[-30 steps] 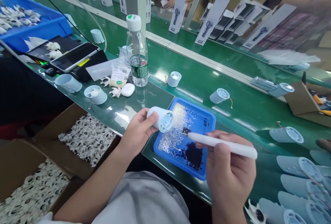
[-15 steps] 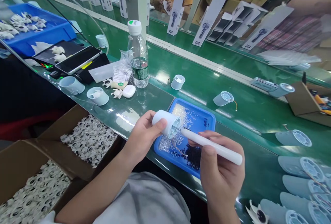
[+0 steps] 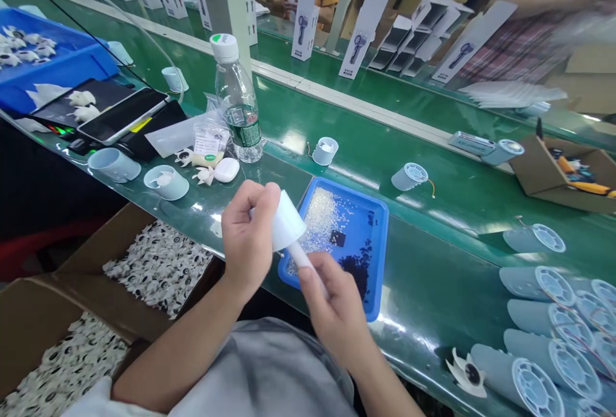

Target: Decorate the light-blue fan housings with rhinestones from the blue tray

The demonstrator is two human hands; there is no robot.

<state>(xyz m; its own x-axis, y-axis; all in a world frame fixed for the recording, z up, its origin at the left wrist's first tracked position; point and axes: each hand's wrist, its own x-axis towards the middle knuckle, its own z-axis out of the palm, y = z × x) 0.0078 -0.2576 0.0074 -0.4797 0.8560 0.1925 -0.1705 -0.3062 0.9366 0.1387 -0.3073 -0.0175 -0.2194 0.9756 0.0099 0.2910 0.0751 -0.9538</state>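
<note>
My left hand (image 3: 248,237) is closed around a light blue cylindrical fan housing (image 3: 287,224), tilted with one end facing down and right. A white pen-shaped tool (image 3: 300,255) is gripped in my right hand (image 3: 337,308). Its front end meets the housing's lower end; the tip is hidden there. Below both hands lies a blue tray (image 3: 384,263) with clear small pieces (image 3: 320,212), black small pieces (image 3: 359,269) and a dark square (image 3: 337,238).
A water bottle (image 3: 238,109) and a white case (image 3: 226,170) stand to the left. Housings (image 3: 534,375) crowd the right, beside a white fan blade (image 3: 466,373). Cartons of fan blades (image 3: 156,269) sit at lower left. Two people are across the conveyor (image 3: 283,106).
The housing has turned so its ribbed end no longer shows. My right hand has come left and closer to my left hand, with the tool now tilted more steeply. The view has shifted slightly.
</note>
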